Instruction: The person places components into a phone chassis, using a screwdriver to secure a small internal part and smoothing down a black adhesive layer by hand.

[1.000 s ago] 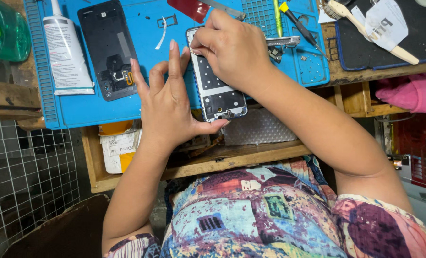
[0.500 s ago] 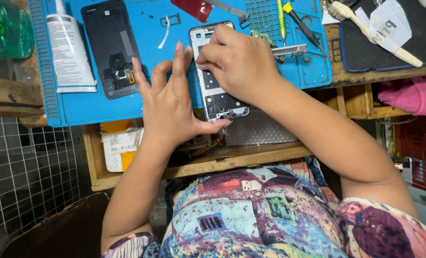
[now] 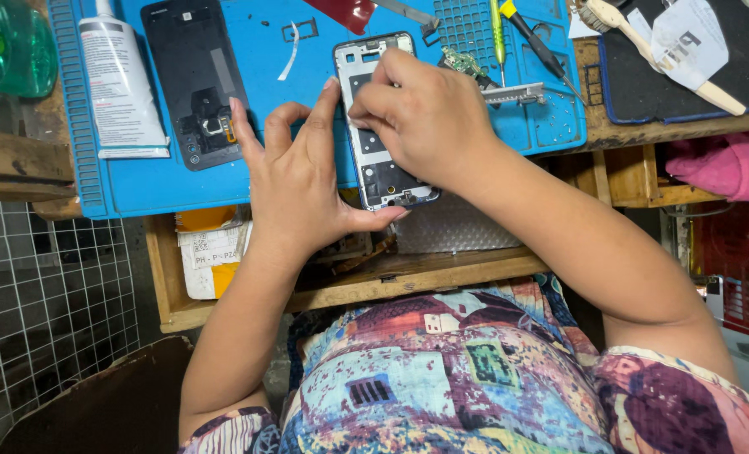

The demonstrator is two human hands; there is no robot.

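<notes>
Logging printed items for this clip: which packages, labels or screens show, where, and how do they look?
White tube: on the blue mat's left, long, grey-printed label.
White paper label: top right on the dark mat, crumpled, dark print.
Yellow-and-white package: shelf under the bench, boxy, white sticker.
No lit screen.

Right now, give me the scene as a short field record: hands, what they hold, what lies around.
view: head camera, looking down at a bench
left hand: fingers spread, thumb braced at the near end of the phone frame
right hand: fingertips pressed on the frame's middle
phone frame: open, insides up, half on the blue mat, near end over its edge
left of frame: black back cover, white tube
right of frame: small circuit board, screwdrivers
far right: brush on a dark mat, pink cloth
</notes>
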